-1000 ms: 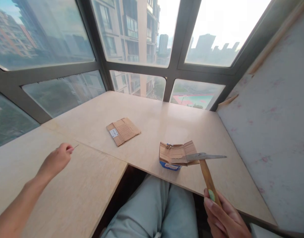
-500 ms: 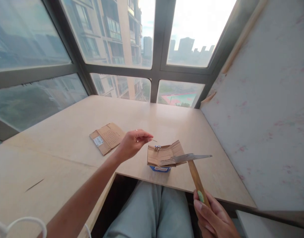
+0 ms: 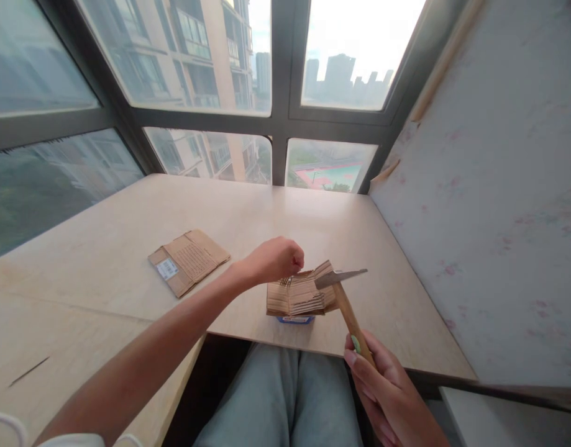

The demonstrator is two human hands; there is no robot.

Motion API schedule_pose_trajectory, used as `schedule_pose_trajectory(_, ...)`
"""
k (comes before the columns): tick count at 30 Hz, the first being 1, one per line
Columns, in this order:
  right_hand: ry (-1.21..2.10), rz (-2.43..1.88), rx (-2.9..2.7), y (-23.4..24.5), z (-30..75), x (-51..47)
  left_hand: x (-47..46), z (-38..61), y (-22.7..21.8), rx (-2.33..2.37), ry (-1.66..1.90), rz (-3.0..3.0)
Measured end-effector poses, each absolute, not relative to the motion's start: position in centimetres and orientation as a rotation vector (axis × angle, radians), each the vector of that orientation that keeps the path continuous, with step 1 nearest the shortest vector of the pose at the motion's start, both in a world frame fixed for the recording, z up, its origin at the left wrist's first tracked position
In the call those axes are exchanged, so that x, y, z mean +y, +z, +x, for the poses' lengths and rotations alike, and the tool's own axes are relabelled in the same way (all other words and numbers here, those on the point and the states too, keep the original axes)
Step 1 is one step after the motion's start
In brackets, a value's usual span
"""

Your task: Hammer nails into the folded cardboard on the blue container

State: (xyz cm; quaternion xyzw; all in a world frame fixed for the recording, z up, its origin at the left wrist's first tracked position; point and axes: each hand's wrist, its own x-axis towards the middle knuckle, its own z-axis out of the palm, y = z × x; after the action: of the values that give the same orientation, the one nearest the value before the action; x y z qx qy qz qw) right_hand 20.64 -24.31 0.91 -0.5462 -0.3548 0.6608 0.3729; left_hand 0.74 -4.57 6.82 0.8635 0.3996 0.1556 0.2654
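My left hand point(image 3: 273, 259) is closed in a pinch just above the left top of a small piece of corrugated cardboard point(image 3: 297, 295); what it pinches is hidden, thin and pin-like earlier. The cardboard lies on a small blue-and-white box point(image 3: 295, 320) near the front edge of the wooden table point(image 3: 313, 230). My right hand point(image 3: 388, 391) grips the wooden handle of a hammer point(image 3: 348, 310), low at the table's edge. The hammer's metal head point(image 3: 340, 276) hovers over the cardboard's right end.
A flattened cardboard box point(image 3: 188, 261) with a white label lies on the table to the left. Large windows run behind the table, and a pale padded wall point(image 3: 490, 205) closes the right side. My light trousers point(image 3: 285, 397) show below the table edge.
My left hand swung from the far left across to the cardboard piece, carrying a thin pin-like object. The hammer head shifted left, closer over the cardboard. The camera view turned slightly right.
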Motion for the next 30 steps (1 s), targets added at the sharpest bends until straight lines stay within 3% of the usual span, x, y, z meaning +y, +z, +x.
schedule_pose_trajectory(30,1.679,-1.365,-0.904,-1.4,21.2,-24.5,-4.9,2.2,4.5,1.266,0.065,2.507)
